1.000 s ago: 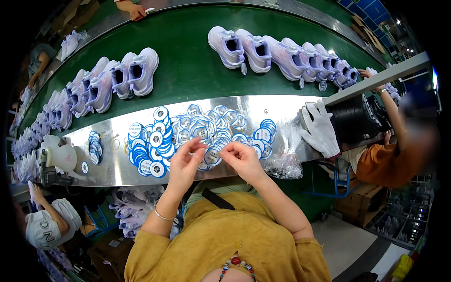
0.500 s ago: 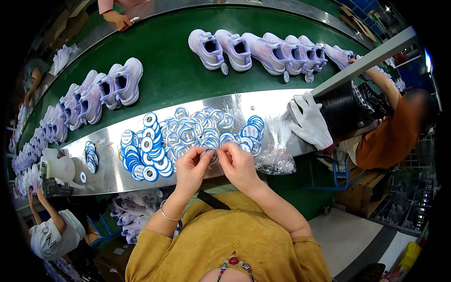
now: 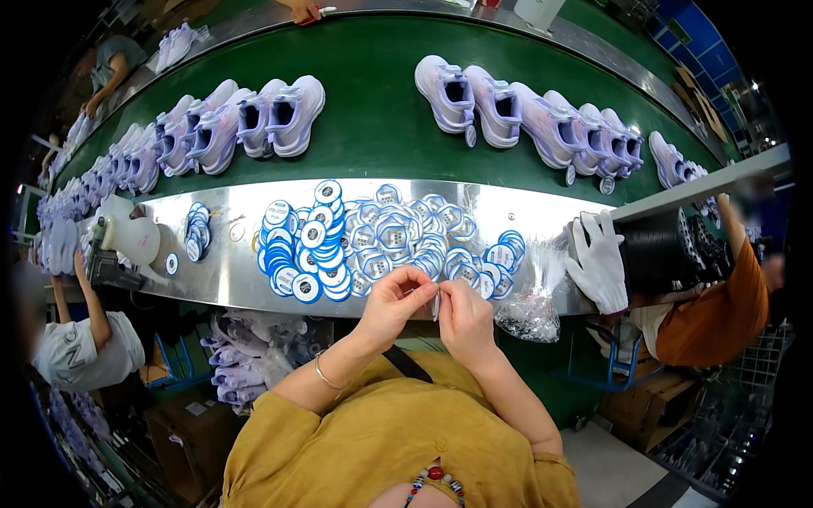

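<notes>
My left hand (image 3: 395,306) and my right hand (image 3: 466,320) meet at the table's near edge, fingertips almost touching. Between their pinched fingers is a small round tag (image 3: 436,306), seen nearly edge-on. Whether a thin string is on it, I cannot make out. Just beyond my hands lies a heap of round white tags with blue rims (image 3: 394,230), many with pale faces up. Left of it spreads a pile of blue-rimmed tags with dark centres (image 3: 306,286). A smaller group of the same tags (image 3: 506,251) lies to the right.
Clear plastic fasteners (image 3: 539,292) and a white glove (image 3: 598,262) lie at the metal table's (image 3: 229,279) right end. A few tags (image 3: 196,230) and a white bottle (image 3: 134,237) are leftward. Lilac-white sneakers (image 3: 296,116) line the green conveyor (image 3: 368,102). Co-workers sit on both sides.
The view has swung, so the table and shoes appear farther right. My hands have drawn closer together, and the tag between them has turned more edge-on.
</notes>
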The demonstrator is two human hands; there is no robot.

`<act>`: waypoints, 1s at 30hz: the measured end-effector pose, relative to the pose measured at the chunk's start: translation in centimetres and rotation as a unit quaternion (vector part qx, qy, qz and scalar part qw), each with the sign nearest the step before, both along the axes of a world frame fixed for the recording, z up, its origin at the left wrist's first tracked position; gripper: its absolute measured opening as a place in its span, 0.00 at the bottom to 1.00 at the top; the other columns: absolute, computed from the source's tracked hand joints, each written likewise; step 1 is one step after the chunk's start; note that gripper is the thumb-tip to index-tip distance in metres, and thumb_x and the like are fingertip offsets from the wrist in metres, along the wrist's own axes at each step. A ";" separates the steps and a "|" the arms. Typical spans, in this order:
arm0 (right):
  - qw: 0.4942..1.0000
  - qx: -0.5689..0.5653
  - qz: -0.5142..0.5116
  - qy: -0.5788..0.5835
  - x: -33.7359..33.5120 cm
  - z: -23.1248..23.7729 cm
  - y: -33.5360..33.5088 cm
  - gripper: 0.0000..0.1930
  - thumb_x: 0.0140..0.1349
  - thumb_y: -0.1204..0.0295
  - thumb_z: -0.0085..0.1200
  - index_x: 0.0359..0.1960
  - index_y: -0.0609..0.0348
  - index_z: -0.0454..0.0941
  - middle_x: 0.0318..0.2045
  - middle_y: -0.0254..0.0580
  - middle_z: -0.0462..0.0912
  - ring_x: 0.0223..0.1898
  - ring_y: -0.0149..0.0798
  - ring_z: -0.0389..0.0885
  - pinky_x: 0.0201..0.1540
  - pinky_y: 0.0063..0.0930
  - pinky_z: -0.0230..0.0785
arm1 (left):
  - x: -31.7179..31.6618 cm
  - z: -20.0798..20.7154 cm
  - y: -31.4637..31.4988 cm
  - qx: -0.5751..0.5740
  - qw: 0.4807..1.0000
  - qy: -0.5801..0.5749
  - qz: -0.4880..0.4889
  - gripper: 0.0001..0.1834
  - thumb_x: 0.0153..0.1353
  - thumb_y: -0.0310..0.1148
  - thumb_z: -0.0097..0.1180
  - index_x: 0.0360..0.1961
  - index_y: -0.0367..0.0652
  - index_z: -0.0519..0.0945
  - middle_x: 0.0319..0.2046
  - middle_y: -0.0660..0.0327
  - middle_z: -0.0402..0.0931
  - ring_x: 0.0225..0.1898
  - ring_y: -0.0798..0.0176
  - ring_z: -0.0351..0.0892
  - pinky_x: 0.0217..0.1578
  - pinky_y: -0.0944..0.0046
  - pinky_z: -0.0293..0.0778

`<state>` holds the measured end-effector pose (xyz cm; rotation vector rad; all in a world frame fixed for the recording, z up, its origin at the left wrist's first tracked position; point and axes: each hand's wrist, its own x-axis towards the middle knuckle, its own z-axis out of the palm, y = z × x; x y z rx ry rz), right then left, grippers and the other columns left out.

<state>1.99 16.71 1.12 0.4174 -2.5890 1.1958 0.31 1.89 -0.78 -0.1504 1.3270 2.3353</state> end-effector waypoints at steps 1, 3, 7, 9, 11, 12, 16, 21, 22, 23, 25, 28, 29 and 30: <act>1.000 0.002 0.012 0.000 0.0 -0.1 -0.1 0.02 0.61 0.81 0.49 0.35 0.64 0.72 0.26 0.48 0.76 0.25 0.48 0.77 0.27 0.36 0.68 | 0.1 -0.1 -0.3 -0.017 1.000 0.015 0.008 0.03 0.63 0.27 0.56 0.35 0.39 0.76 0.30 0.66 0.76 0.31 0.75 0.73 0.31 0.75 0.70; 0.993 -0.079 0.023 -0.082 0.0 -0.1 -0.3 0.03 0.63 0.79 0.50 0.37 0.65 0.72 0.26 0.46 0.78 0.25 0.41 0.79 0.27 0.31 0.69 | 0.3 -0.4 -0.7 -0.047 0.998 0.045 0.020 0.04 0.64 0.28 0.55 0.35 0.40 0.75 0.29 0.65 0.76 0.30 0.75 0.74 0.30 0.75 0.70; 0.923 -0.251 0.068 -0.285 -0.7 0.1 -0.5 0.07 0.64 0.74 0.53 0.40 0.65 0.73 0.26 0.42 0.80 0.25 0.28 0.78 0.27 0.23 0.68 | 0.4 0.9 -2.3 -0.096 0.994 0.038 -0.023 0.05 0.65 0.30 0.53 0.35 0.40 0.72 0.27 0.64 0.76 0.26 0.76 0.75 0.24 0.77 0.69; 0.924 -0.220 0.086 -0.300 -0.9 -0.5 -0.7 0.06 0.62 0.74 0.55 0.36 0.65 0.75 0.24 0.39 0.79 0.22 0.24 0.74 0.25 0.19 0.66 | 0.4 1.5 -3.3 -0.113 0.992 0.051 -0.022 0.05 0.66 0.29 0.52 0.35 0.39 0.72 0.28 0.64 0.76 0.26 0.76 0.75 0.25 0.78 0.69; 0.931 -0.199 0.083 -0.293 -1.0 -0.5 -1.2 0.05 0.61 0.75 0.55 0.34 0.64 0.76 0.23 0.39 0.78 0.21 0.24 0.73 0.24 0.19 0.65 | 0.4 0.8 -4.8 -0.138 0.988 0.068 -0.034 0.05 0.65 0.28 0.53 0.37 0.37 0.73 0.29 0.64 0.76 0.28 0.74 0.75 0.27 0.75 0.71; 0.935 -0.187 0.081 -0.291 -1.1 -0.5 -1.4 0.05 0.61 0.75 0.56 0.33 0.64 0.76 0.22 0.38 0.78 0.21 0.24 0.72 0.24 0.19 0.64 | 0.2 0.3 -5.6 -0.220 0.967 0.130 -0.004 0.05 0.64 0.27 0.54 0.38 0.37 0.74 0.29 0.63 0.76 0.28 0.72 0.75 0.27 0.73 0.71; 0.936 -0.180 0.069 -0.293 -1.3 -0.4 -2.1 0.05 0.60 0.75 0.56 0.32 0.65 0.76 0.21 0.38 0.78 0.20 0.24 0.72 0.23 0.20 0.63 | -2.6 -0.6 -10.1 -0.516 0.812 0.240 0.128 0.17 0.57 0.28 0.60 0.46 0.34 0.74 0.34 0.55 0.77 0.35 0.59 0.78 0.33 0.65 0.73; 0.936 -0.171 0.064 -0.302 -1.4 -0.3 -2.4 0.05 0.60 0.74 0.55 0.32 0.65 0.76 0.21 0.39 0.78 0.20 0.25 0.72 0.24 0.20 0.63 | -4.6 -2.3 -12.4 -0.719 0.620 0.292 0.114 0.26 0.53 0.33 0.64 0.51 0.34 0.73 0.43 0.51 0.74 0.44 0.50 0.74 0.41 0.58 0.73; 0.934 -0.175 0.061 -0.304 -1.4 -0.3 -2.4 0.06 0.60 0.74 0.55 0.32 0.65 0.76 0.21 0.38 0.78 0.21 0.24 0.72 0.24 0.20 0.64 | -4.7 -2.4 -12.4 -0.725 0.623 0.278 0.096 0.27 0.52 0.33 0.65 0.52 0.34 0.72 0.44 0.50 0.73 0.46 0.49 0.74 0.42 0.57 0.73; 0.933 -0.179 0.058 -0.308 -1.4 -0.4 -2.4 0.06 0.60 0.74 0.55 0.32 0.66 0.76 0.21 0.38 0.79 0.21 0.24 0.73 0.24 0.20 0.64 | -4.7 -2.1 -12.3 -0.726 0.626 0.268 0.095 0.28 0.51 0.33 0.65 0.53 0.36 0.72 0.41 0.51 0.73 0.44 0.49 0.74 0.42 0.57 0.73; 0.931 -0.186 0.053 -0.310 -1.4 -0.4 -2.3 0.06 0.61 0.74 0.55 0.32 0.66 0.76 0.22 0.38 0.79 0.21 0.24 0.73 0.24 0.20 0.64 | -4.7 -1.6 -12.3 -0.715 0.648 0.240 0.100 0.28 0.51 0.32 0.66 0.54 0.38 0.72 0.40 0.51 0.73 0.44 0.49 0.74 0.42 0.57 0.73; 0.932 -0.187 0.051 -0.307 -1.4 -0.5 -2.4 0.06 0.61 0.75 0.55 0.32 0.66 0.76 0.22 0.38 0.79 0.21 0.24 0.73 0.24 0.20 0.64 | -4.8 -2.2 -12.7 -0.669 0.699 0.215 0.136 0.27 0.50 0.29 0.66 0.53 0.38 0.74 0.37 0.54 0.72 0.39 0.54 0.75 0.37 0.60 0.73; 0.932 -0.188 0.050 -0.307 -1.4 -0.5 -2.4 0.06 0.61 0.75 0.55 0.32 0.66 0.76 0.22 0.38 0.79 0.21 0.24 0.73 0.24 0.20 0.64 | -4.8 -2.4 -12.9 -0.649 0.716 0.209 0.150 0.26 0.50 0.28 0.66 0.52 0.38 0.74 0.35 0.55 0.72 0.36 0.57 0.75 0.35 0.61 0.73; 0.932 -0.189 0.049 -0.306 -1.4 -0.5 -2.4 0.06 0.61 0.75 0.55 0.32 0.66 0.76 0.22 0.37 0.79 0.21 0.24 0.73 0.24 0.20 0.64 | -4.8 -2.6 -13.4 -0.612 0.751 0.197 0.149 0.24 0.50 0.28 0.66 0.50 0.38 0.75 0.32 0.57 0.72 0.33 0.60 0.74 0.33 0.64 0.71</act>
